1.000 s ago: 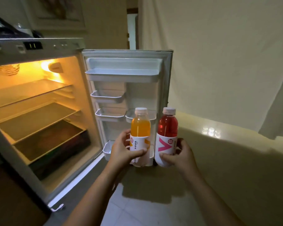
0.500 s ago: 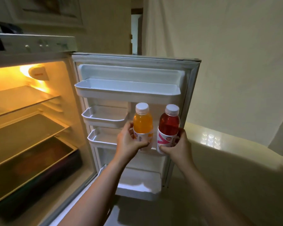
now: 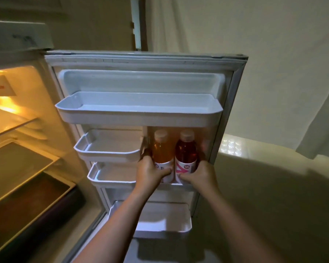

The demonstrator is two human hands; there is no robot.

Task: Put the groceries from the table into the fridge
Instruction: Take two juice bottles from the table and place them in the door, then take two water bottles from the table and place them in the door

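While both bottles stand upright under the top door shelf (image 3: 139, 118), my left hand (image 3: 150, 172) grips the orange bottle (image 3: 161, 152) and my right hand (image 3: 199, 174) the red bottle (image 3: 185, 151); the small door bin's rim lies just below them, so both must go straight down.

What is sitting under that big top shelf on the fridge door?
Two upright bottles: an orange bottle in the left hand and a red bottle in the right hand. Their bases are hidden behind the hands.
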